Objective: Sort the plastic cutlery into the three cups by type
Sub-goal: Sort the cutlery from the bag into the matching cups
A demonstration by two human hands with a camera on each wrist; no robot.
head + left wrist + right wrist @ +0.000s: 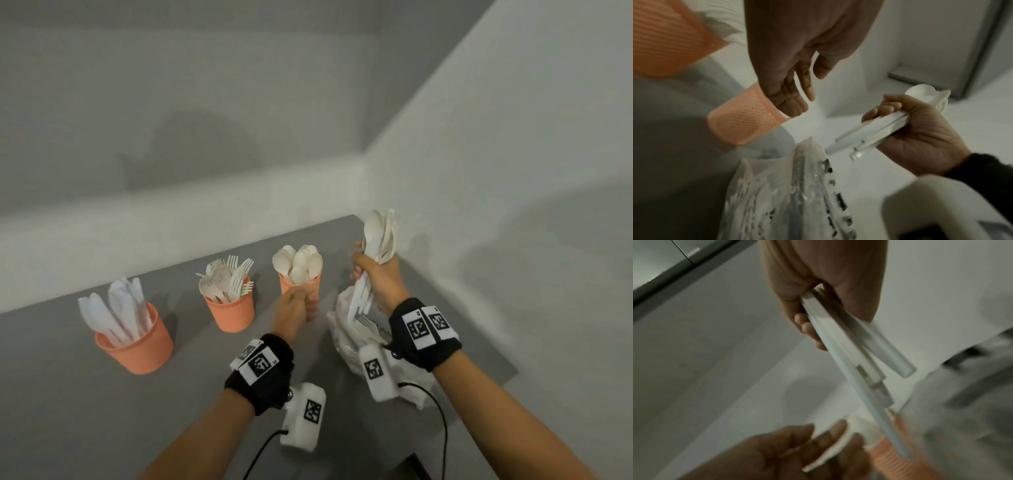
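Three orange textured plastic cups are standing in a row across the grey tabletop [68, 394]. Knife cup [137, 346] sitting nearest the left edge, packed with white plastic knives [116, 308]. Fork cup [231, 311] standing mid-row, holding white plastic forks [227, 277]. Spoon cup [310, 286] standing toward the far right corner, already crowded with cream plastic spoons [298, 262].

Left hand [291, 308] is reaching at the spoon cup's side, fingers relaxed and gripping nothing. Right hand [376, 274] is clenching a mixed bundle of white cutlery [376, 236], bowls up, handles fanning loosely below the fist.

Risk: splayed handles are likely to slip out, or a fork is going in with the spoons; pushing into the full cup could tip it.

Crinkled clear plastic bag [346, 339] is lying near the right edge under the right wrist, crowding the approach.
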